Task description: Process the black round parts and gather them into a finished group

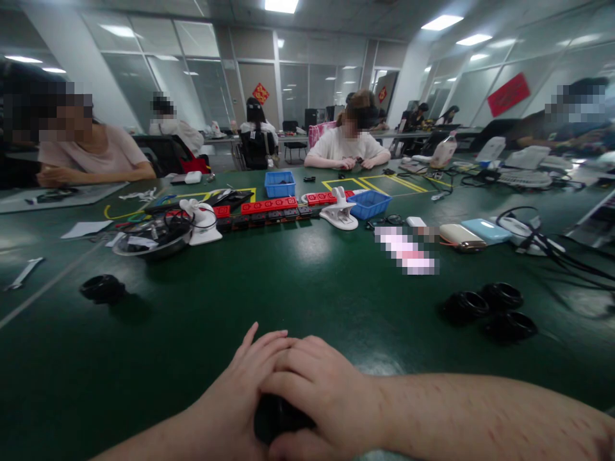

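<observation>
A black, smooth, rounded part [278, 419] sits between my two hands near the front of the table, mostly covered by them. From its left side my left hand [243, 381] holds it, with some fingertips pointing up and away. My right hand [321, 384] wraps over its top and right side, its fingers overlapping those of the left. Off to the left stands a black, hollow ring-shaped part [102, 289]. Three similar black ring-shaped parts, one of them a nearer ring [510, 326], are grouped at the right.
Across the green table [230, 282] runs a row of red power strips [269, 205]. Beside it are a metal bowl [154, 246], white clip stands [339, 214] and blue bins [369, 203]. A wrench [26, 272] lies left; power banks [461, 237] and cables lie right. Several people sit around.
</observation>
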`<state>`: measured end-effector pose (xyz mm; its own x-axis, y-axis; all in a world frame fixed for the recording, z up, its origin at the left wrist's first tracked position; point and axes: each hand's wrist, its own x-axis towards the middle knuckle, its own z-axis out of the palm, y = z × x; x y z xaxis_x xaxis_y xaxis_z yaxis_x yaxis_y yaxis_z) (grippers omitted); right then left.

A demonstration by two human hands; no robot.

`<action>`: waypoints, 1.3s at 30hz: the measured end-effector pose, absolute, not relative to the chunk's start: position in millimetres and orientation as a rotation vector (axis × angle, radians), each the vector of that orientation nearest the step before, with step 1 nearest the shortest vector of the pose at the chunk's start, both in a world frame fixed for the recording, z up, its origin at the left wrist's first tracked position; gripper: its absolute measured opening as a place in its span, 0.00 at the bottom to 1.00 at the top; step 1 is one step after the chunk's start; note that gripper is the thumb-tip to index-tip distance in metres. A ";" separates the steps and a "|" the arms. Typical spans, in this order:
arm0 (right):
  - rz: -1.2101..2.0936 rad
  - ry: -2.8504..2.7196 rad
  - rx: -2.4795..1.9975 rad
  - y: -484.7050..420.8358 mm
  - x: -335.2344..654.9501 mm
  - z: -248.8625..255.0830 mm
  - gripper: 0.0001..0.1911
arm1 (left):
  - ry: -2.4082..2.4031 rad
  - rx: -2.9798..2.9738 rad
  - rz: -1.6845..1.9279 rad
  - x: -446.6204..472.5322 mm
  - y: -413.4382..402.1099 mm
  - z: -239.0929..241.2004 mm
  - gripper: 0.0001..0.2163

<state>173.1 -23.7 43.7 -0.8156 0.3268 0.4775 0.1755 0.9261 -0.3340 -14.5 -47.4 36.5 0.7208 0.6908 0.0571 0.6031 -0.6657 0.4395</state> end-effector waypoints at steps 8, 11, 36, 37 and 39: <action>0.400 -2.478 -0.447 -25.3 173.1 44.8 0.19 | 1.298 2.525 0.478 -0.7 -53.2 27.0 0.21; 0.408 -2.402 -0.279 -23.0 172.9 46.7 0.13 | 1.235 2.467 0.430 -4.9 -46.3 34.2 0.21; 0.400 -2.539 -0.407 -26.4 175.2 45.9 0.26 | 1.283 2.579 0.523 -4.2 -57.9 25.6 0.19; 0.399 -2.558 -0.416 -26.5 175.2 45.1 0.25 | 1.284 2.576 0.524 -3.5 -58.5 26.1 0.17; 0.395 -2.555 -0.388 -25.8 174.9 44.2 0.22 | 1.243 2.554 0.491 -3.4 -56.5 28.4 0.18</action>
<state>174.9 -25.8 44.2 -0.8232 0.3463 0.4500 0.1942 0.9164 -0.3499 -3.4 -56.5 28.4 0.5775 0.7948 0.1866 0.7075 -0.6012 0.3713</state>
